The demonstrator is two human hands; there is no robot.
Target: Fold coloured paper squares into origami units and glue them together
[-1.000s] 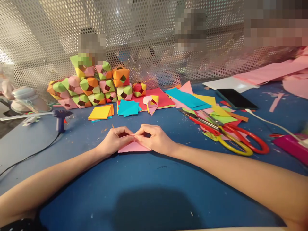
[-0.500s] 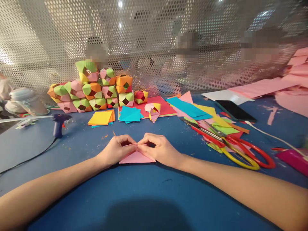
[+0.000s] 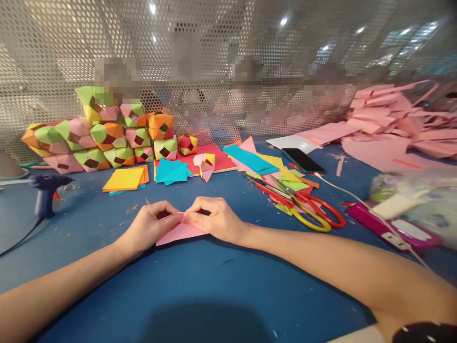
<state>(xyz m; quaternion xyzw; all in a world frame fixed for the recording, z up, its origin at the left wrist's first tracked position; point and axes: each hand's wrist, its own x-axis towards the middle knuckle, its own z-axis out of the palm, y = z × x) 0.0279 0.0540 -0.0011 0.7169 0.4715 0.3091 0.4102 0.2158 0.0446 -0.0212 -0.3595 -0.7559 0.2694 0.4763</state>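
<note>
A folded piece of pink paper point(image 3: 181, 232) lies at the middle of the blue table, between my two hands. My left hand point(image 3: 152, 223) pinches its upper left edge with thumb and forefinger. On the right of the fold, my right hand point(image 3: 216, 219) pinches the same upper edge, its fingertips meeting those of the left. The fingertips hide part of the crease. Just beyond my hands are a stack of yellow paper squares point(image 3: 123, 179), some blue paper squares point(image 3: 172, 171) and a partly assembled pink and yellow paper piece point(image 3: 205, 166).
Folded paper balls point(image 3: 107, 136) are piled against a perforated metal screen point(image 3: 214, 47). A glue gun point(image 3: 45, 193) stands left. Rightward lie red and yellow scissors point(image 3: 303, 205) on paper scraps, a phone point(image 3: 303, 160), a magenta power strip point(image 3: 378, 228) and heaped pink paper strips point(image 3: 389, 114).
The view has turned to the right, so the table's things sit farther left and the power strip shows more fully. Both hands keep their pinch on the pink paper.
</note>
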